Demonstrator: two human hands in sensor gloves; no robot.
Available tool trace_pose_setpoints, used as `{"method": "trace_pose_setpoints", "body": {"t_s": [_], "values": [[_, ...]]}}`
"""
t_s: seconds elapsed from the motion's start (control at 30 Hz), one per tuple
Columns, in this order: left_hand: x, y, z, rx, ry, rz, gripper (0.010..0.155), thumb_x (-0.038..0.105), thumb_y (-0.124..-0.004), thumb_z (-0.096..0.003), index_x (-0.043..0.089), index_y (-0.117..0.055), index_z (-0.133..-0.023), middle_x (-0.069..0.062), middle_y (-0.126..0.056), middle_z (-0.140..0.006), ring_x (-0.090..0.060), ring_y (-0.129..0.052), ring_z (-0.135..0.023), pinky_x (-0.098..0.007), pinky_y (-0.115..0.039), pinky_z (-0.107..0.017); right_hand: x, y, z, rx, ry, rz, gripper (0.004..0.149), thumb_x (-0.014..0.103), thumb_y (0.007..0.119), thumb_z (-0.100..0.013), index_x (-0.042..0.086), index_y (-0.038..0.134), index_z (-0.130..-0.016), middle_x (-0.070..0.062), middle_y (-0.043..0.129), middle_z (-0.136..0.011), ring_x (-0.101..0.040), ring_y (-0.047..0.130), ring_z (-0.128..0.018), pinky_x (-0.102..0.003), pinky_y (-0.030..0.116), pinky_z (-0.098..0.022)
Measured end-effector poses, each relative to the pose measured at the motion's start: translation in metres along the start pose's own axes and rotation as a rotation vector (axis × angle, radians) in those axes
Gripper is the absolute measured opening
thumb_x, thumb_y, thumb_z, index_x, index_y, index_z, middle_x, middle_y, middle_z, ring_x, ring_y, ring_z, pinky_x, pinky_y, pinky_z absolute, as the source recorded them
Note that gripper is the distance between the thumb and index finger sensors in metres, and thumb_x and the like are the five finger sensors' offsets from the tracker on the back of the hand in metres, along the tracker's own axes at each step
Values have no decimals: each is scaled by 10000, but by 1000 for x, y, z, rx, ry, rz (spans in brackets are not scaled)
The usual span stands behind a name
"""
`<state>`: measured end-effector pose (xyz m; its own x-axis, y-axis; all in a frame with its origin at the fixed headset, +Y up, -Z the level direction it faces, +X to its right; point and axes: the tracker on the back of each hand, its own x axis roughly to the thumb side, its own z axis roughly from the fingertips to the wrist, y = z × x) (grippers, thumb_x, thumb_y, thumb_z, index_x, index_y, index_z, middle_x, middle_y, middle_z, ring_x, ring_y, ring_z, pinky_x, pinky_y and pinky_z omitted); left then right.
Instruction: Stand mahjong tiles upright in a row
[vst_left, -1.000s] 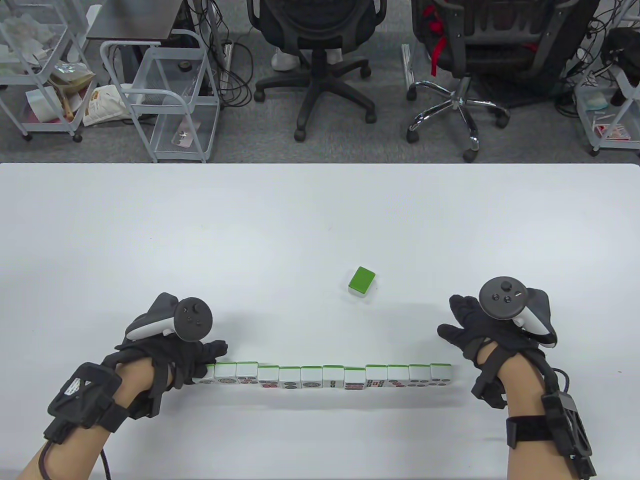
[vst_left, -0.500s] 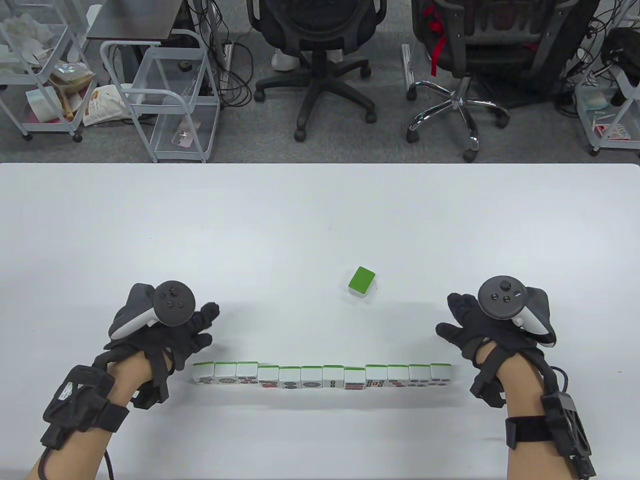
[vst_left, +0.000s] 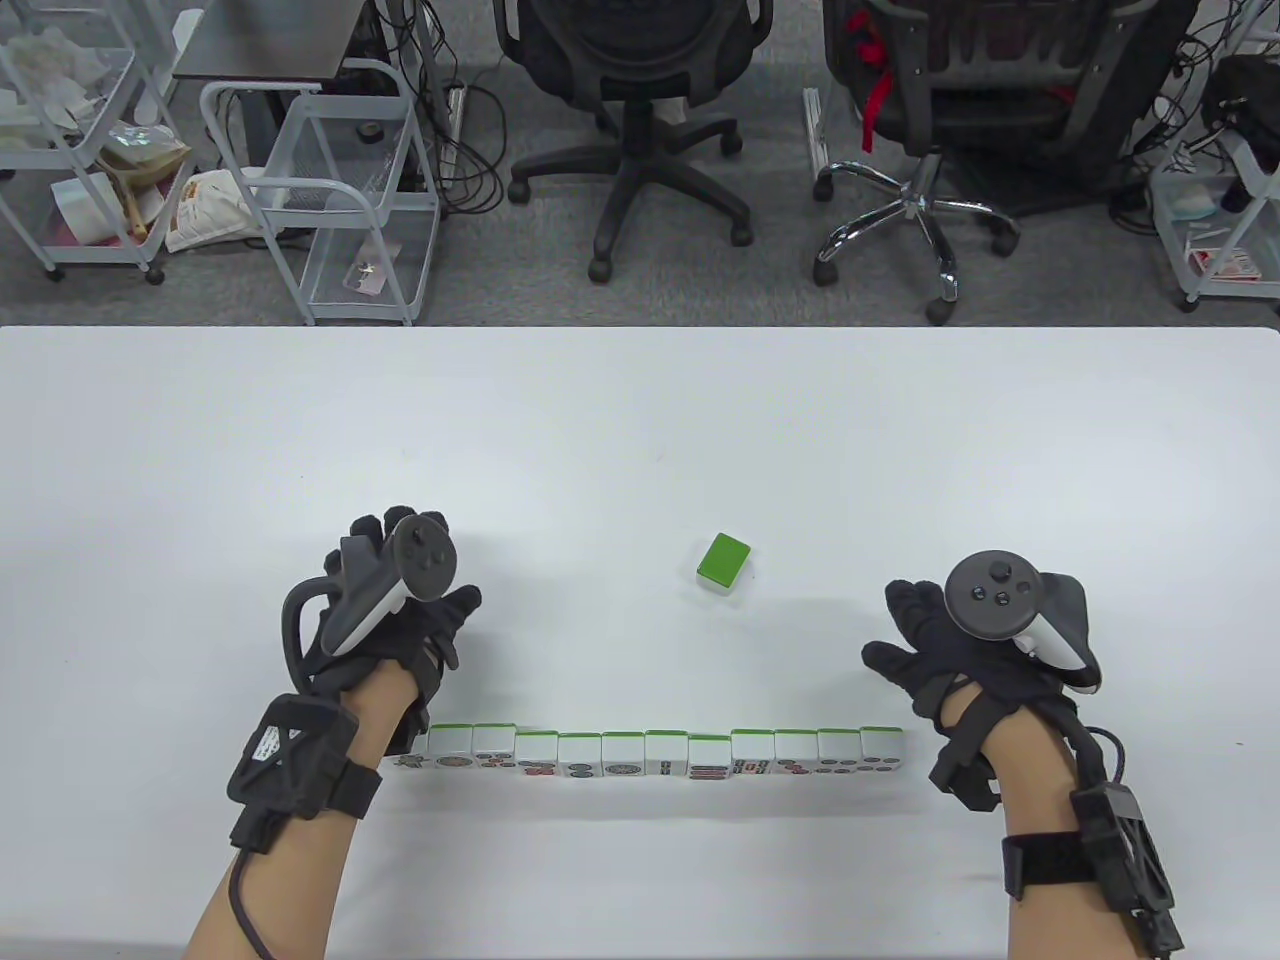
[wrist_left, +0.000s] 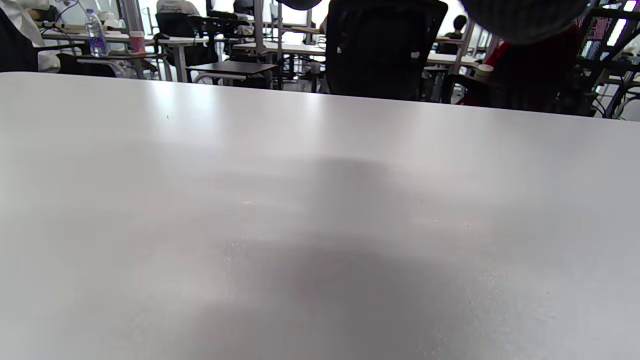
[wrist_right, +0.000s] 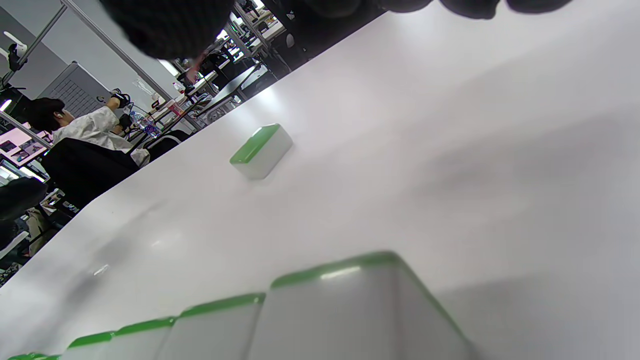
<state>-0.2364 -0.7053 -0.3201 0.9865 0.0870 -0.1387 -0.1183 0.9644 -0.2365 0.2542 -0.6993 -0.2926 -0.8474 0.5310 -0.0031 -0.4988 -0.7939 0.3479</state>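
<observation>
Table view: lone flat tile (vst_left: 723, 561) lies between both hands' spread, empty fingers (vst_left: 905, 625).

Twelve upright tiles (vst_left: 645, 752) stand in a row, one loose tile (vst_left: 724, 560) lies flat, and two gloved hands (vst_left: 395, 610) are present.

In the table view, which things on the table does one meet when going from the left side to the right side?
Left hand → row of upright mahjong tiles → lone green-backed tile lying flat → right hand.

White table (vst_left: 640, 420); beyond far edge, two black office chairs (vst_left: 630, 110) (vst_left: 960, 120), wire carts (vst_left: 330, 190).
</observation>
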Motion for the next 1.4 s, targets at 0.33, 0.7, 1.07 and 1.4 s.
{"method": "trace_pose_setpoints", "body": {"t_s": [0.33,0.7,1.07,1.4], "values": [[-2,-6,-1,-31,-21,14,840,636,-661,-295,337,-301,-993,18,-308,-1146,-355,-316,-1093,-582,-397,-768,57,12,-23,-42,-15,285,798,474,789,-338,59,496,-954,-285,441,-1020,-611,530,-881,-690,570,-566],[-4,-5,-1,-40,-35,16,835,634,-663,-299,333,-312,-994,16,-308,-1145,-356,-316,-1089,-581,-402,-764,138,57,-110,109,101,696,879,560,779,-306,106,416,-966,-243,422,-1035,-561,563,-902,-657,602,-582],[-2,-4,-3,-23,-48,10,842,633,-675,-296,331,-311,-993,10,-297,-1142,-360,-321,-1086,-578,-415,-764,147,102,-157,109,99,853,889,518,859,-275,66,472,-935,-239,599,-974,-457,848,-778,-577,767,-494],[-1,-4,-4,-25,-51,4,840,634,-673,-296,333,-312,-993,11,-301,-1142,-359,-328,-1087,-576,-430,-764,136,87,-144,18,34,743,805,362,909,-246,27,589,-905,-254,739,-888,-412,966,-624,-528,822,-444]]}}
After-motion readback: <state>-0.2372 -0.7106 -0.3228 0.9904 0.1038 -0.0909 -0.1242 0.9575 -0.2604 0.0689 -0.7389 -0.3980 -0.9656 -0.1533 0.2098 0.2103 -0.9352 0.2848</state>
